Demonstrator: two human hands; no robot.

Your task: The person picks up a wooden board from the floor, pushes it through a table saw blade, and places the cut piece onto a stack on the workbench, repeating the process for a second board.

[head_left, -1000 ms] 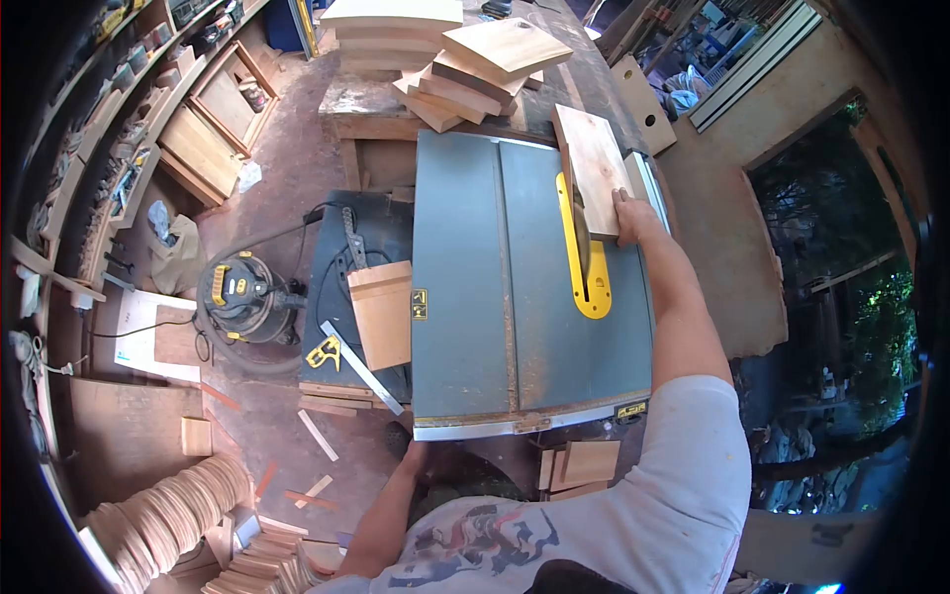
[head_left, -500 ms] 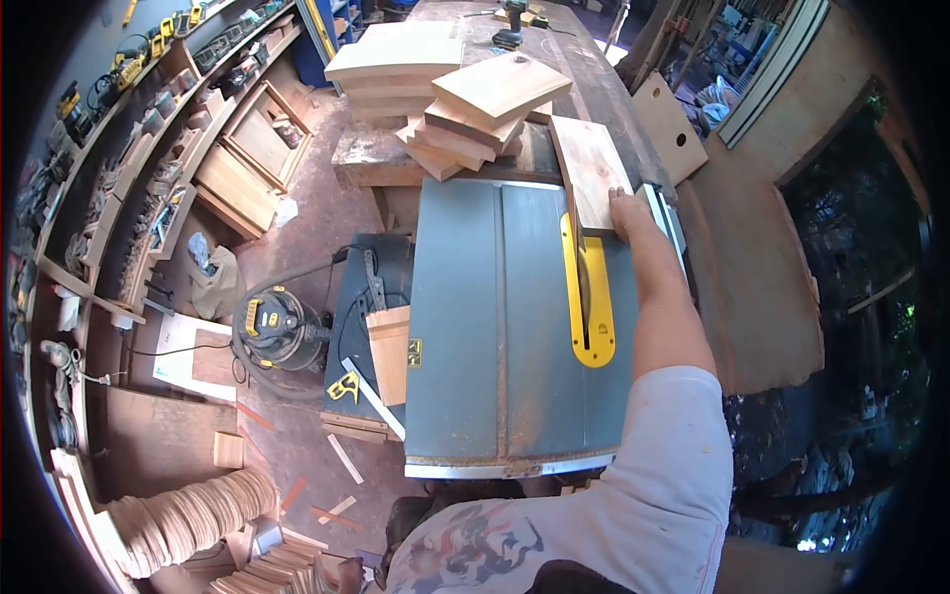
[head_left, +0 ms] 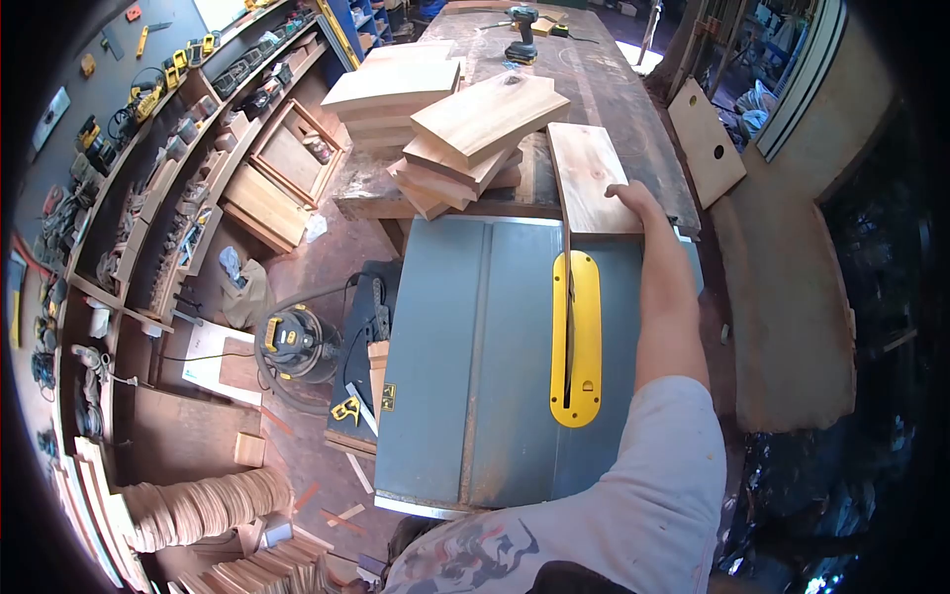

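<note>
My right hand [head_left: 630, 195] is on the right part of a flat wooden board [head_left: 592, 183], with the thumb and fingers bent over its top. The board lies across the far edge of the grey saw table [head_left: 515, 346] and the wooden bench behind it. Nearer to me, a yellow insert plate [head_left: 588, 346] surrounds the blade slot. A stack of loose boards [head_left: 487, 119] stands just left of the held board, skewed on the bench. My left hand is out of sight.
Thick curved pieces [head_left: 391, 94] are stacked at the bench's left corner. A drill [head_left: 522, 38] stands farther back. On the floor at left is a vacuum [head_left: 299, 342] with its hose. Tool shelves [head_left: 148, 213] line the left wall.
The board and my right hand have moved away from the blade, so the board now lies beyond the yellow plate. The whole view has also shifted.
</note>
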